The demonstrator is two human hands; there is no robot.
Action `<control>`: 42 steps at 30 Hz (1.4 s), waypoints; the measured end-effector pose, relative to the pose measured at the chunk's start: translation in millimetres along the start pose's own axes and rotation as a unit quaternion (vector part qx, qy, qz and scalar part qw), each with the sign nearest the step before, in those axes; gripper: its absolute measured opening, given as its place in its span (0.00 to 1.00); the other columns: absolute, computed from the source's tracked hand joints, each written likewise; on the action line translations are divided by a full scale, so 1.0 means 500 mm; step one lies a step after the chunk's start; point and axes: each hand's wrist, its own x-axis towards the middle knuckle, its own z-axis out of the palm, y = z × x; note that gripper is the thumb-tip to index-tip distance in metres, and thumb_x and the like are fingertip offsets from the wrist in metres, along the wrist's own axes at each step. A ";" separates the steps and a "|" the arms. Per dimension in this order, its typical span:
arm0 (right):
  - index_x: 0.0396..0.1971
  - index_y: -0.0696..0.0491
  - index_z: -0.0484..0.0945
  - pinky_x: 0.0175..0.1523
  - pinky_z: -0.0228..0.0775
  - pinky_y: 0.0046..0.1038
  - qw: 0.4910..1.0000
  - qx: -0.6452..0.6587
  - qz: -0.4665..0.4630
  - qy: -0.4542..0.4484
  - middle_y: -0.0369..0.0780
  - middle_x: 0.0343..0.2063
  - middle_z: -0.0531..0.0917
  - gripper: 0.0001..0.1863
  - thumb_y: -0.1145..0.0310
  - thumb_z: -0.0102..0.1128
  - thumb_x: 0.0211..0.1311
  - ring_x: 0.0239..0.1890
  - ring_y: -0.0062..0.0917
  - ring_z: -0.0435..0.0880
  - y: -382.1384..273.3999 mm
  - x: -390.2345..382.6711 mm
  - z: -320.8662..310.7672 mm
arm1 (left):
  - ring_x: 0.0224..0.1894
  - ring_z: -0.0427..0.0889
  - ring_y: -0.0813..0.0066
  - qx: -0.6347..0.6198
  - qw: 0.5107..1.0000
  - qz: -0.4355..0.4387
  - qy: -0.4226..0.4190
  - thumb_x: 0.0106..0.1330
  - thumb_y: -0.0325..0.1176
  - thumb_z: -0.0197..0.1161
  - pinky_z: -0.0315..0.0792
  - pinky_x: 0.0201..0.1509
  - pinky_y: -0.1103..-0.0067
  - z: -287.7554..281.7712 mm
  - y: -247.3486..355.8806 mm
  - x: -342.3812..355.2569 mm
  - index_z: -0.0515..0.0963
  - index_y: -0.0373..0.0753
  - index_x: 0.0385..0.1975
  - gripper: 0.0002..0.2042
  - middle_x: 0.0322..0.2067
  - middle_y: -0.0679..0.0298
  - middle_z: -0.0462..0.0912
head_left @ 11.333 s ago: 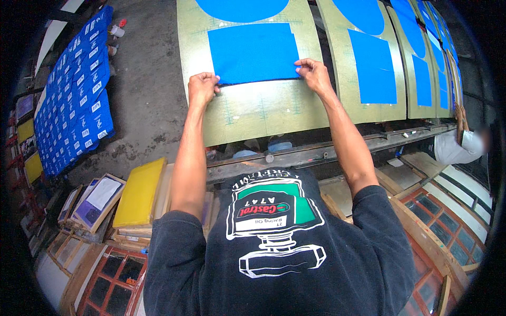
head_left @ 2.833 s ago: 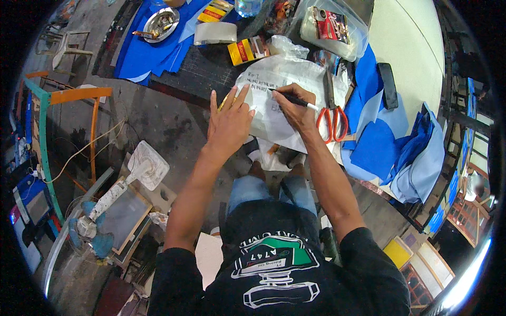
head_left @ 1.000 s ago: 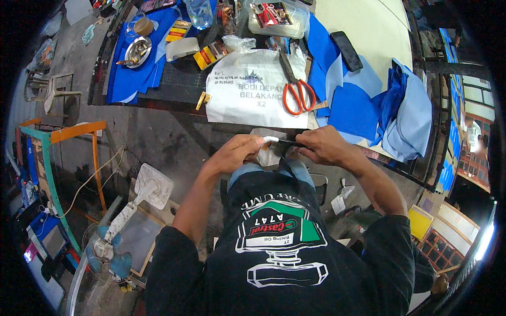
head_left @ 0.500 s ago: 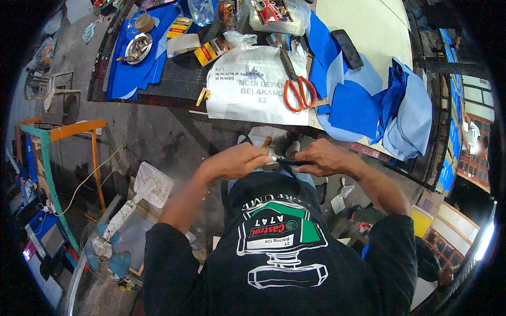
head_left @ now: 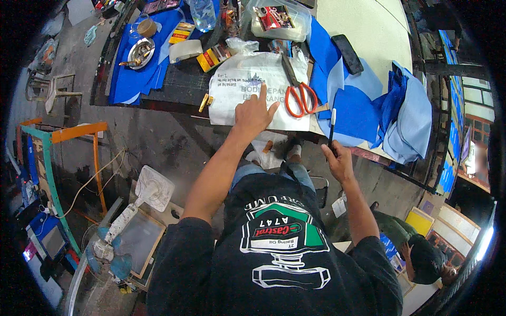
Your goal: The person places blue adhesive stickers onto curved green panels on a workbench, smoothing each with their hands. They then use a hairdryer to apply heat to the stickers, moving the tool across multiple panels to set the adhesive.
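My left hand lies over a white printed sheet at the table's front edge. Its index finger stretches out onto the print, the thumb stands apart, and I see nothing held in it. My right hand, at the table edge, grips a slim black marker whose white end points up. Red-handled scissors rest on the sheet's right side, between my two hands. Cut pieces of blue fabric are just beyond the marker.
A black phone lies on the fabric. Behind the sheet are small yellow-red boxes, a clear plastic tub and an ashtray. A white fan stands at lower left. Another person is at lower right.
My hands were together on the marker in front of my body. The left has let go and reached forward onto the sheet; the right has moved rightward, holding the marker upright.
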 end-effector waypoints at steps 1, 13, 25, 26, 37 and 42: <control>0.26 0.59 0.73 0.25 0.61 0.33 1.000 0.010 0.008 0.010 0.46 0.15 0.73 0.17 0.60 0.61 0.63 0.16 0.31 0.67 0.011 -0.009 0.008 | 0.32 0.82 0.50 -0.001 1.000 0.001 -0.001 0.67 0.57 0.50 0.75 0.35 0.60 -0.001 0.001 0.002 0.57 0.35 0.66 0.36 0.30 0.49 0.80; 0.24 0.59 0.71 0.28 0.64 0.35 0.999 -0.010 -0.025 -0.031 0.49 0.18 0.75 0.17 0.61 0.61 0.62 0.19 0.42 0.73 -0.002 -0.023 0.044 | 0.34 0.83 0.49 -0.025 1.000 -0.006 0.007 0.64 0.55 0.56 0.76 0.36 0.61 0.000 -0.005 0.002 0.57 0.28 0.65 0.40 0.32 0.46 0.81; 0.28 0.61 0.76 0.27 0.62 0.35 0.996 -0.020 -0.087 0.001 0.48 0.17 0.75 0.19 0.57 0.62 0.61 0.19 0.32 0.70 -0.032 0.159 0.051 | 0.39 0.82 0.47 -0.100 0.994 -0.021 0.034 0.63 0.52 0.59 0.74 0.44 0.60 0.006 -0.019 -0.040 0.59 0.32 0.65 0.37 0.39 0.45 0.81; 0.30 0.60 0.77 0.28 0.63 0.35 0.996 -0.041 -0.078 -0.022 0.48 0.18 0.77 0.20 0.55 0.62 0.60 0.20 0.34 0.73 -0.041 0.201 0.049 | 0.39 0.82 0.47 -0.119 0.992 -0.011 0.036 0.63 0.51 0.59 0.74 0.44 0.60 0.006 -0.021 -0.065 0.60 0.33 0.64 0.35 0.39 0.46 0.81; 0.36 0.56 0.82 0.29 0.68 0.33 0.982 -0.041 -0.156 0.097 0.44 0.19 0.81 0.21 0.51 0.65 0.57 0.23 0.32 0.80 -0.113 0.388 0.066 | 0.32 0.82 0.52 -0.245 0.958 -0.100 -0.108 0.62 0.41 0.61 0.74 0.37 0.62 0.103 -0.076 -0.361 0.78 0.37 0.36 0.13 0.27 0.51 0.82; 0.34 0.57 0.80 0.23 0.60 0.29 0.979 0.055 -0.168 0.097 0.41 0.14 0.76 0.11 0.64 0.63 0.61 0.15 0.23 0.71 0.018 0.148 0.079 | 0.30 0.83 0.54 -0.275 0.956 -0.095 -0.032 0.62 0.37 0.62 0.72 0.32 0.66 0.166 -0.094 -0.391 0.79 0.36 0.32 0.10 0.27 0.53 0.83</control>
